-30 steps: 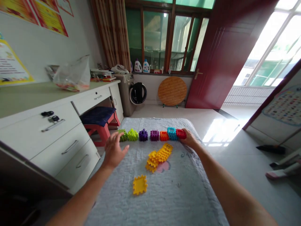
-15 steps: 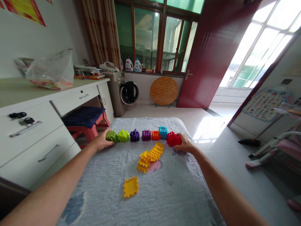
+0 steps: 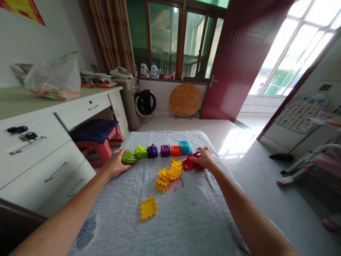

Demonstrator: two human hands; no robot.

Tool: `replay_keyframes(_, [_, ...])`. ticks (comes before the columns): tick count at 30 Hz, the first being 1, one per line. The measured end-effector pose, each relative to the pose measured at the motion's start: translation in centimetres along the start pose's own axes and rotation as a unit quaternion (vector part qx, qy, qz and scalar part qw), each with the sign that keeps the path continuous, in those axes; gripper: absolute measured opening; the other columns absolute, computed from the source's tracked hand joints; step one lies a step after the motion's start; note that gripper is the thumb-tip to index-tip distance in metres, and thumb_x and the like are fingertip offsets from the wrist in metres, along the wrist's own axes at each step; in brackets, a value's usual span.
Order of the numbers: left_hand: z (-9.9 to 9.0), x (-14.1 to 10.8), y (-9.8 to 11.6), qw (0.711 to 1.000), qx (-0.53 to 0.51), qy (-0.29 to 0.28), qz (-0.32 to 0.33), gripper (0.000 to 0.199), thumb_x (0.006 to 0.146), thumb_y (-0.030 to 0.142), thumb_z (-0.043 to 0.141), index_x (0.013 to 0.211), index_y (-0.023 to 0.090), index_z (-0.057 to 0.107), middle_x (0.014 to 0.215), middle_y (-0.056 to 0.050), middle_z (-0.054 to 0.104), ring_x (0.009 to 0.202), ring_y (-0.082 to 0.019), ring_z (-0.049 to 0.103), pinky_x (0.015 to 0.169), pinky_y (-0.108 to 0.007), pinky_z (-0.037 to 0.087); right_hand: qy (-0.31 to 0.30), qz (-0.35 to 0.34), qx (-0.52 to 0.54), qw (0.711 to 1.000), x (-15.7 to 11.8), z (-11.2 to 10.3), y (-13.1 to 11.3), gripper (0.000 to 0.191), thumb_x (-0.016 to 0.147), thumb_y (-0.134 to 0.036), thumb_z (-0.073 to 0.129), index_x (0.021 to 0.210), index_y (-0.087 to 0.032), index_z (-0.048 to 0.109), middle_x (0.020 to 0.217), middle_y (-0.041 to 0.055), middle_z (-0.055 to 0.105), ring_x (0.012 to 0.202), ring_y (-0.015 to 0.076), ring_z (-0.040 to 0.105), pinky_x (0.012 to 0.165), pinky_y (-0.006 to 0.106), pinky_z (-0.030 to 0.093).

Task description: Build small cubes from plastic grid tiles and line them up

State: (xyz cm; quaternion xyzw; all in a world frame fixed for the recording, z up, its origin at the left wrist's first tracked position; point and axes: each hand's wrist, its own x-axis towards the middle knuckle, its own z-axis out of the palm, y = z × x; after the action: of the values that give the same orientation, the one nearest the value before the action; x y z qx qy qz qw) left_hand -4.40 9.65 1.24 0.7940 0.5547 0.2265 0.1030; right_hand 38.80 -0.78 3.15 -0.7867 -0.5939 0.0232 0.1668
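Observation:
My left hand [image 3: 117, 164] is closed around a stack of dark green interlocking plastic tiles [image 3: 129, 158] at the left end of a row. On the right, my right hand [image 3: 206, 158] grips red tiles [image 3: 189, 163], partly hidden by the fingers. Between them stand lime green tiles [image 3: 140, 152], dark purple tiles [image 3: 152, 151], purple tiles [image 3: 165, 150], orange tiles [image 3: 176, 150] and light blue tiles [image 3: 185, 147]. A toppled run of yellow tiles [image 3: 169, 174] lies nearer me, its upper end close to the red ones. One single yellow tile [image 3: 149, 208] lies flat in front.
Everything rests on a grey cloth-covered surface [image 3: 191, 220]. A white desk [image 3: 29, 103] and a stool with a dark blue top [image 3: 93, 131] stand left. Beyond are a washing machine [image 3: 134, 106], a round wooden board [image 3: 185, 100] and a red door [image 3: 239, 60].
My right hand has drawn the red tiles nearer and slightly left, toward the yellow run, and they have spread. The dark green tiles have shifted slightly nearer with my left hand.

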Motion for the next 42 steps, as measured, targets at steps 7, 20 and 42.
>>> replay_keyframes(7, [-0.6,-0.1,1.1,0.997,0.009,-0.04,-0.064,0.081,0.06,0.048,0.067,0.13,0.02,0.04,0.105,-0.008,0.066,0.095,-0.028,0.065,0.083,-0.034,0.048,0.013,-0.081,0.024,0.996,-2.7,-0.8,-1.2,0.041,0.073,-0.054,0.061,0.097,-0.021,0.06,0.092,0.0064,0.062,0.081,0.0197,0.056,0.073,0.03,0.041])
replay_keyframes(20, [-0.1,-3.0,2.9,0.994,0.004,0.109,-0.005,0.048,0.066,0.025,0.058,0.113,0.016,0.051,0.105,-0.009,0.058,0.101,-0.027,0.056,0.091,-0.036,0.046,0.059,-0.15,0.073,0.984,-6.2,-1.0,-2.9,0.05,0.071,-0.035,0.066,0.119,-0.025,0.054,0.101,0.0067,0.062,0.093,0.024,0.054,0.081,0.034,0.042])
replay_keyframes(42, [2.8,-9.8,11.9,0.968,-0.108,-0.072,0.216,0.098,0.069,0.037,0.069,0.148,0.029,0.013,0.149,-0.012,0.027,0.138,-0.035,0.025,0.112,-0.053,0.025,0.073,-0.089,0.139,0.984,-6.8,1.3,-3.5,0.032,0.09,-0.03,0.044,0.118,-0.021,0.057,0.124,0.0118,0.054,0.115,0.0252,0.051,0.098,0.042,0.039])
